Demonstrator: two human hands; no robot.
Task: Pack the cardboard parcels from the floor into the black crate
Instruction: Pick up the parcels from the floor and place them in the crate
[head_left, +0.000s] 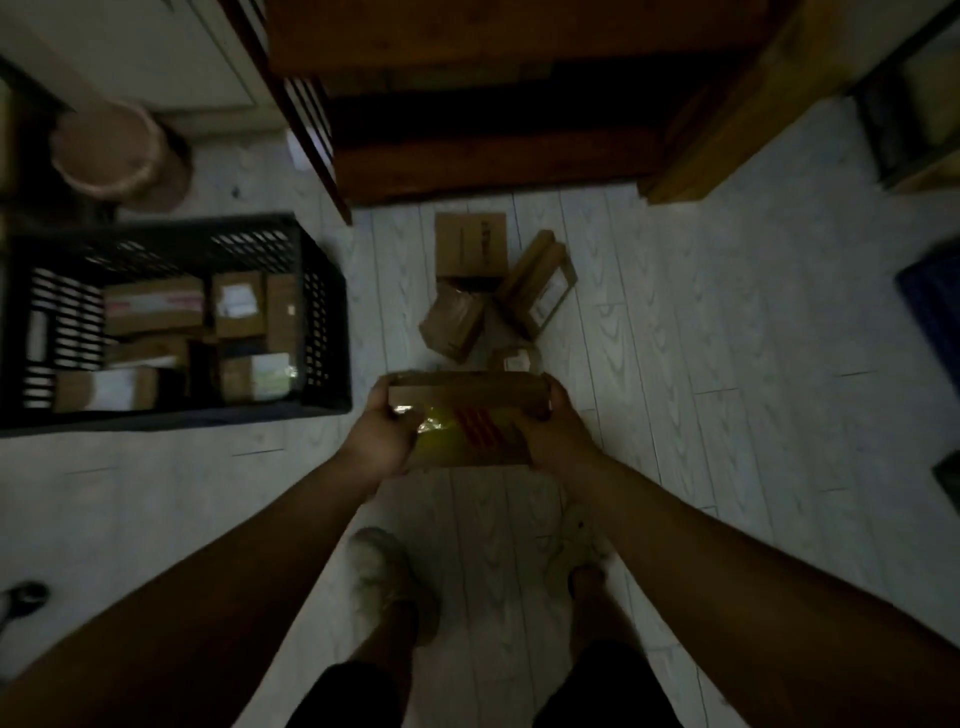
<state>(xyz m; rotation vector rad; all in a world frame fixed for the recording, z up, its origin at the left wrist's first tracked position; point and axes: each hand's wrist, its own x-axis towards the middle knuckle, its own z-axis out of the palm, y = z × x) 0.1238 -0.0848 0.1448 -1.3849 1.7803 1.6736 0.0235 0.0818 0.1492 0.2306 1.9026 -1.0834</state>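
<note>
A flat cardboard parcel (467, 415) with red stripes and shiny tape is held above the floor at the centre of the view. My left hand (382, 434) grips its left end and my right hand (550, 434) grips its right end. The black crate (327, 312) stands on the floor to the left and holds several cardboard parcels (156, 306). More parcels lie on the floor beyond my hands: a square one (470, 244), a long one (540, 280), a taped one (452, 322) and a small one (511, 358) partly hidden by the held parcel.
A dark wooden cabinet (493, 166) stands past the parcels, with a wooden post (727, 124) at its right. A round brown stool (114, 150) sits behind the crate. A blue thing (935, 306) shows at the right edge. My feet (384, 577) stand on the pale plank floor.
</note>
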